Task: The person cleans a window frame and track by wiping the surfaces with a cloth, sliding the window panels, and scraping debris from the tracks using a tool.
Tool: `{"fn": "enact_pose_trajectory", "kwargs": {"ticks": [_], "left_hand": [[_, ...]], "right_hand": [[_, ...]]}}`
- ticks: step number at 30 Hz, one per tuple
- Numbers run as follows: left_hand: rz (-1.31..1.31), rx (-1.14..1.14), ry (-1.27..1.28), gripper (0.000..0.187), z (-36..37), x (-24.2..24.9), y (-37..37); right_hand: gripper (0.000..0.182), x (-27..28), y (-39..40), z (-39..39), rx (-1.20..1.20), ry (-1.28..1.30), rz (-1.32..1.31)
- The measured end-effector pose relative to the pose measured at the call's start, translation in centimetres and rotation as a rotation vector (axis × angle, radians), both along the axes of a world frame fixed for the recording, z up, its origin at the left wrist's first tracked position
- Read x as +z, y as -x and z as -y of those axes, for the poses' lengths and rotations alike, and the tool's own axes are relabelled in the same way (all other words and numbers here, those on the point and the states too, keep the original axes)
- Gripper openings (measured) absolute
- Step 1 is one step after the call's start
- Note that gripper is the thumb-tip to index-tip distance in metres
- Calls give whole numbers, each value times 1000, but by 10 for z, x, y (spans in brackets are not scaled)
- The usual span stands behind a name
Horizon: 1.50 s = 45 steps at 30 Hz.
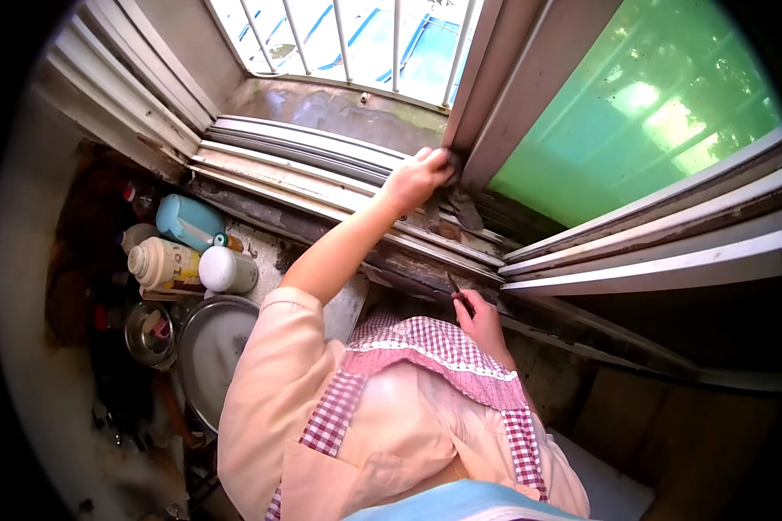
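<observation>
My left hand [419, 181] reaches out to the window track [321, 169], fingers curled at the foot of the sliding window's upright frame [513, 78]. A dark bit shows at its fingertips, too hidden to make out. Just below that hand, a grey crumpled scrap [467, 211] lies on the dirty sill. Close to my body, my right hand [482, 326] is closed around a thin dark stick-like tool [453, 284], its narrow end pointing up toward the sill's inner edge.
Left of me stand a light-blue container [187, 220], a cream bottle [161, 262], a white-capped jar [226, 270], a round metal tray [217, 347] and a small glass bowl [149, 332]. Metal bars [341, 43] cross the opening; green glass [643, 122] fills the right.
</observation>
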<state>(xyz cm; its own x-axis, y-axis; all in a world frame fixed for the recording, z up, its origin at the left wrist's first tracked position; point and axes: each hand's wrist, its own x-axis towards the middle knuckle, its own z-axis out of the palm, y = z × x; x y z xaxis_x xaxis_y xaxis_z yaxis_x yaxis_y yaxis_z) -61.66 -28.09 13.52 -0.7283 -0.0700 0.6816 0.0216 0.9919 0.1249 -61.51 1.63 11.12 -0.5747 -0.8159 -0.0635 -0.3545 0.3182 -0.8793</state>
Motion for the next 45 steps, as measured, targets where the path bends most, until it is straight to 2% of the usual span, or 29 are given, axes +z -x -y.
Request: {"fn": "enact_pose_trajectory", "kwargs": {"ticks": [2,3,4,5,6,7,10,12,13,14,15,16,18,20,21,25,26,28,31,32,33,34,37,41,44,45], "left_hand": [[273,-21,-87,14,13,-19,-11],[380,55,-305,16,20,-6,-16],[443,68,-231,17,30,8,-26],[444,153,-252,17,33,32,-41],[335,177,-376,17,47,40,-50],[367,210,-474,21,57,64,-62],[52,515,-168,41,84,49,-79],[234,353,-147,47,62,53,-83],[393,205,-327,53,53,40,-80],[542,102,-242,56,36,36,-78],[574,-27,-340,49,26,23,-75],[571,-28,-198,33,20,7,-71],[465,-79,-296,19,24,3,-61],[434,-22,-221,19,16,4,-61],[237,-40,-218,20,15,-3,-63],[-155,329,-786,12,23,29,-51],[-186,444,-871,13,27,36,-44],[-296,512,-903,14,32,38,-29],[-98,213,-879,13,6,14,-19],[-99,80,-660,14,-4,-1,-16],[43,58,-558,14,-12,-7,-17],[45,-40,-512,17,-18,-10,-16],[287,-76,-339,27,-20,-18,-6],[424,-15,-72,24,-18,-14,-3],[435,-1,-7,23,-15,-21,-2],[374,9,-40,22,-14,-24,-3]], "right_hand": [[18,-5,-3,3,38,41,-15],[19,1,-5,3,62,83,-100],[19,0,-3,3,40,86,-92],[19,0,-3,-3,19,83,-79],[19,-2,-4,-5,-3,84,-62],[19,-3,-3,-8,-16,82,-55],[19,-11,-1,-18,-16,21,-48],[19,-15,2,-20,-12,75,-78],[19,-17,0,-22,-14,96,-87],[19,-17,-1,-22,-22,98,-83],[19,-17,-1,-22,-24,98,-79],[19,-17,-1,-21,-24,98,-76],[19,-14,-2,-21,-19,67,-57],[19,-13,0,-19,-31,70,-80],[19,-14,2,-20,-34,74,-90],[19,-14,2,-17,-29,27,-66],[19,-13,3,-16,-17,-4,-53],[20,-19,1,-13,2,29,-87],[21,-20,1,-7,9,58,-117],[21,-20,2,-8,6,61,-112],[21,-20,2,-8,2,67,-108],[20,-21,2,-8,-1,72,-102],[20,-13,3,-6,6,49,-107],[22,-17,3,10,60,40,-86],[25,-2,0,31,-10,131,372],[29,15,6,37,39,147,559]]}}
